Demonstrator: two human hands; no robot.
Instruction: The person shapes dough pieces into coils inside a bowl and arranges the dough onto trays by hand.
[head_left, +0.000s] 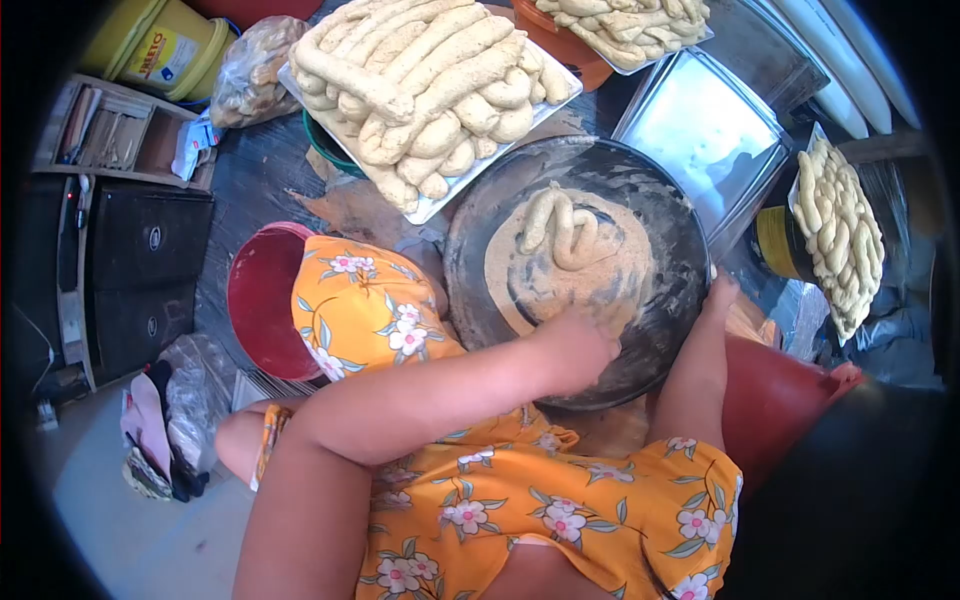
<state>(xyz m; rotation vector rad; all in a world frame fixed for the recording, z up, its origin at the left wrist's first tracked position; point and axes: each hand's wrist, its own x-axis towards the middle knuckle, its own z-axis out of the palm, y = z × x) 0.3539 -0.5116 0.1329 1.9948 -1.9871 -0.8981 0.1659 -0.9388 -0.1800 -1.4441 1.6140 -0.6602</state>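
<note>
A wide black pan (670, 215) stands in front of me with a layer of tan crumbs (510, 265) in it. A bent, crumb-coated dough rope (575, 250) lies on the crumbs toward the far side. My left hand (575, 352) reaches across over the near part of the pan, its fingers curled down toward the crumbs. Its fingertips are mostly hidden, and I cannot make out what they hold. At the right rim, my right hand (722, 290) grips the pan's edge.
A white tray (455, 195) piled with coated dough ropes (430, 80) stands beyond the pan. More loaded trays stand at the top and at the right, with dough ropes (838, 235). Metal trays (690, 130) lie right of the pan. Red buckets (265, 300) flank me.
</note>
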